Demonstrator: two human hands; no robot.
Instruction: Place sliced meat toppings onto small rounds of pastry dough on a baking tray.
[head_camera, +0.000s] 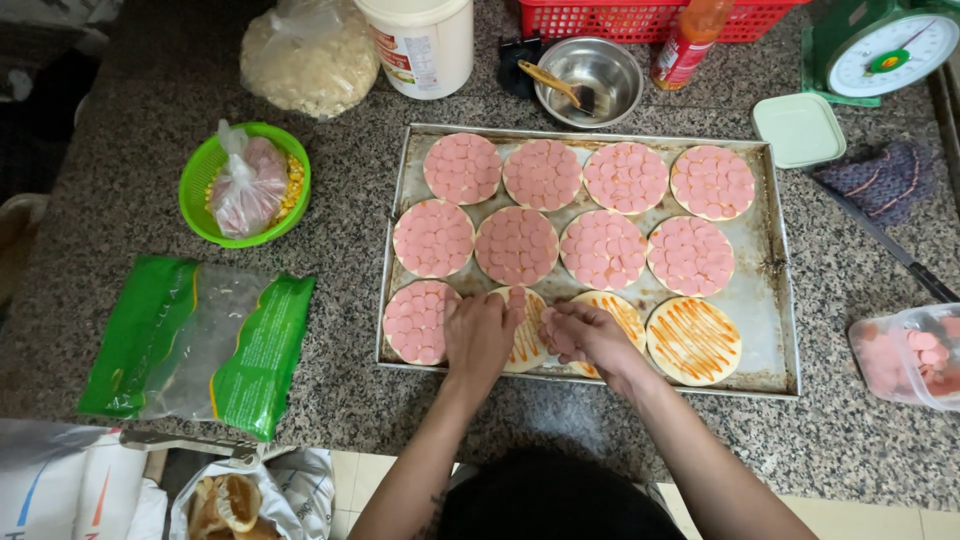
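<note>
Both hands work together: left hand (480, 335) flat on the sauced pizza base (527, 330), right hand (585, 335) pinching sausage slices (556, 340). Rushing could slide slices off onto the baking tray (780, 300).

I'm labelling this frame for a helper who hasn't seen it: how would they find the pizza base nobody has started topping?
Find the metal baking tray on the granite counter. In its front row, go to the far right end: that pizza base carries only orange sauce stripes, no pink sausage slices, and no hand is touching it.
</note>
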